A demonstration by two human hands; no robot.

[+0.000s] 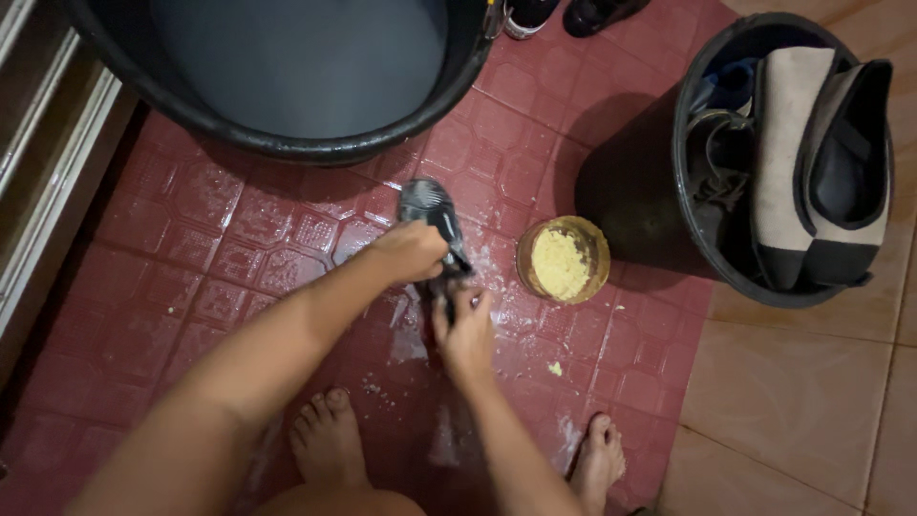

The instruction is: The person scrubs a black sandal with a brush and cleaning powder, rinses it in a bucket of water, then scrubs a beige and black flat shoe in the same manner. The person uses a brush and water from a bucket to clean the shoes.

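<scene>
Two hands closed on one dark shoe (432, 212): left hand (411, 251) over its middle, right hand (466, 330) gripping below.

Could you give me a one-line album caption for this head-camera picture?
Both hands, left and right, hold a dark shoe over wet red tiles, beside a bowl.

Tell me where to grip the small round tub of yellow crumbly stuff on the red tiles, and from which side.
Grip the small round tub by its outer wall just under the rim, coming straight down from above. It stands upright and open, full of loose yellow crumbs, so it should stay level. The black bucket crowds its right side, and the right hand and the shoe lie to its left.
</scene>
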